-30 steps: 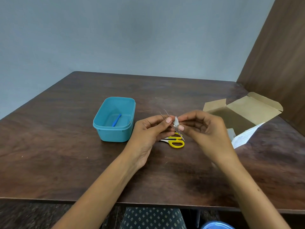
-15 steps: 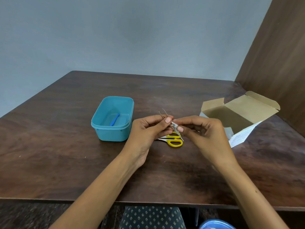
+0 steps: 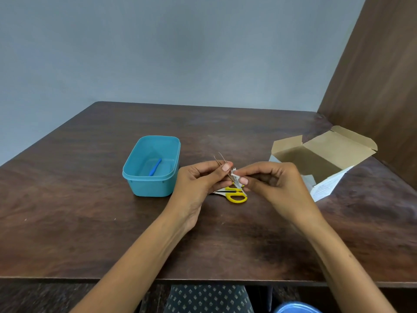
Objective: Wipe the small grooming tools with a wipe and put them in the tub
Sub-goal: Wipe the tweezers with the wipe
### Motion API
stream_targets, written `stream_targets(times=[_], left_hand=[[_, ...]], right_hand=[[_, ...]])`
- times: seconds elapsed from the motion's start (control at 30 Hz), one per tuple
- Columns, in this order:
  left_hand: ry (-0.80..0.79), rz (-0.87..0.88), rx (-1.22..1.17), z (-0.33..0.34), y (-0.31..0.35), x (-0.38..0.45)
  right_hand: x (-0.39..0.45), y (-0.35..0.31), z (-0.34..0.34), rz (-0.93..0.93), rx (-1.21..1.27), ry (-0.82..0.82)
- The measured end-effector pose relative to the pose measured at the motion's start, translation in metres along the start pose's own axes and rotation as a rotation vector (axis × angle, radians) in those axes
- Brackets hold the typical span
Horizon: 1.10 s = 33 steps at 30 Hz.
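My left hand (image 3: 199, 180) pinches thin metal tweezers (image 3: 220, 159) above the table, their two tips pointing up and away. My right hand (image 3: 274, 184) pinches a small white wipe (image 3: 235, 177) folded round the tweezers' lower part. Small scissors with yellow handles (image 3: 235, 195) lie on the table just below both hands, partly hidden by them. A teal plastic tub (image 3: 153, 175) stands to the left of my left hand, with a small blue tool (image 3: 155, 166) lying inside it.
An open cardboard box (image 3: 325, 159) with white papers (image 3: 325, 188) sits to the right, near a brown wooden side panel (image 3: 379, 75). The dark wooden table (image 3: 90, 211) reaches a grey wall behind. A blue round object (image 3: 295, 308) shows below the table's front edge.
The wipe in my right hand has slid a little down along the tweezers. Both hands stay close together above the scissors.
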<state>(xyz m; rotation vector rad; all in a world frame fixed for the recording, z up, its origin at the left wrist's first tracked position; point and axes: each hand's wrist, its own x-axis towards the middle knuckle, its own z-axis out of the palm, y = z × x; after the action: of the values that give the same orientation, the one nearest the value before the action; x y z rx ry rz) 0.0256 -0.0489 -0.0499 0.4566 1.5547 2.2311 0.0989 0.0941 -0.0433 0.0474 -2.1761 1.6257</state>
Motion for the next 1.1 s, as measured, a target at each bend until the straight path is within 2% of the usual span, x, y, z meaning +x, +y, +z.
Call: stream_targets(times=[0.17,0.33,0.43,0.5,0.6,0.7,0.9,1.1], left_hand=[[0.009,0.010,0.022,-0.003,0.000,0.001],[0.044,0.001,0.012,-0.002,0.001,0.002],[0.065,-0.003,-0.010,-0.002,0.003,0.002],[0.064,-0.007,-0.012,-0.002,0.003,0.002],[0.063,-0.026,0.019,-0.001,0.001,0.001],[0.060,-0.032,0.045,-0.001,-0.001,0.001],[0.130,-0.007,0.019,-0.001,-0.001,0.002],[0.138,0.033,0.009,-0.001,-0.001,0.003]], right_hand=[[-0.008,0.001,-0.004,0.028,-0.025,-0.018],[-0.018,-0.001,-0.008,0.140,0.058,-0.065],[-0.019,-0.003,-0.010,0.107,0.055,-0.028],[-0.018,-0.004,-0.009,0.017,-0.028,0.057],[-0.014,-0.005,-0.001,-0.201,-0.340,0.171],[-0.014,-0.004,0.014,-0.398,-0.611,0.155],[-0.022,0.000,0.022,-0.454,-0.922,0.119],[-0.029,0.006,0.017,-0.397,-0.937,0.143]])
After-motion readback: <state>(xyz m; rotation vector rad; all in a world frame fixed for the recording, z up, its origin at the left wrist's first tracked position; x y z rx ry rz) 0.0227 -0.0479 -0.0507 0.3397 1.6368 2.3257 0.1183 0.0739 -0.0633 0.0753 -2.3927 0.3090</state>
